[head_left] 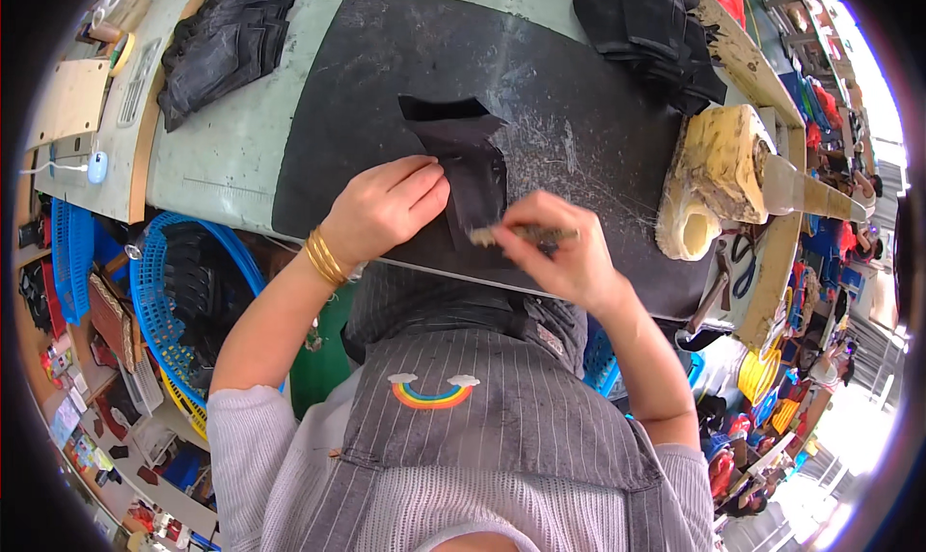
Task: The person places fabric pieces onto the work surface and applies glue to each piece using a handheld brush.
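Observation:
A black piece of leather or similar sheet [473,171] lies on the dark work mat [371,60], its far end folded up. My left hand [391,205] pinches the near left edge of this piece between thumb and fingers. In my right hand [569,253] is a small glue brush [540,234], its pale, crusted tip [480,236] at the piece's near right edge. Whether the tip presses on the piece or just beside it is hard to see. The fingers of my right hand hide part of the brush handle.
A yellowed, glue-crusted pot [694,234] stands at the mat's right beside a crusted block [723,161]. Scissors [743,263] lie near it. Stacks of black pieces sit at far left [231,46] and far right [651,36]. A blue basket [145,282] stands at left, below table level.

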{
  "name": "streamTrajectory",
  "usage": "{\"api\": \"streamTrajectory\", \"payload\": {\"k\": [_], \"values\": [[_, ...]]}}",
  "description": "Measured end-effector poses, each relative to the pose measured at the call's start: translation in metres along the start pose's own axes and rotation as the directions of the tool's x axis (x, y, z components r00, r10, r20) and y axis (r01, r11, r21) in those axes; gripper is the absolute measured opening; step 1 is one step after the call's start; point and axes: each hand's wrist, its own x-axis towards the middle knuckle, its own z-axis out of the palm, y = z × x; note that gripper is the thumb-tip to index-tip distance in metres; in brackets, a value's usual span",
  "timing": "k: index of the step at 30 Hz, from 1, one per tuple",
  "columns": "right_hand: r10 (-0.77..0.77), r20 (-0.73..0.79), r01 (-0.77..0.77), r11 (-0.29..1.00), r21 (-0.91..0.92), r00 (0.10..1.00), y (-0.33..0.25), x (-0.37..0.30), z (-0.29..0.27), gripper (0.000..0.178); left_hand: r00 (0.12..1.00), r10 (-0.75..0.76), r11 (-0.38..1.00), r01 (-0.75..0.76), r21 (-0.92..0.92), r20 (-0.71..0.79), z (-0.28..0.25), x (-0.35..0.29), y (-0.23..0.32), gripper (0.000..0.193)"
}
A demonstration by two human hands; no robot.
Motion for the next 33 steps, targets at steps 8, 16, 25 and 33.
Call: {"api": "streamTrajectory", "payload": {"k": [8, 16, 25, 33], "values": [[0.004, -0.329, 0.101, 0.949, 0.299, 0.944, -0.035, 0.005, -0.057, 0.012, 0.99, -0.024, 1.0, 0.023, -0.011, -0.142, -0.018, 0.009, 0.009, 0.021], [0.183, -0.424, -0.226, 0.973, -0.054, 0.887, 0.021, 0.114, -0.006, 0.017, 0.828, -0.549, 0.757, 0.433, -0.489, -0.116, -0.011, -0.018, 0.007, 0.02], [0.234, -0.552, -0.176, 0.972, 0.157, 0.8, 0.02, 0.073, -0.067, 0.023, 0.123, -0.982, 0.142, 0.0, -0.99, -0.141, -0.094, -0.072, -0.098, 0.01], [0.144, -0.666, -0.38, 0.898, -0.224, 0.732, 0.024, 0.075, -0.121, 0.028, 0.23, -0.508, 0.55, 0.828, -0.107, -0.83, -0.084, -0.065, -0.143, 0.049]]}}
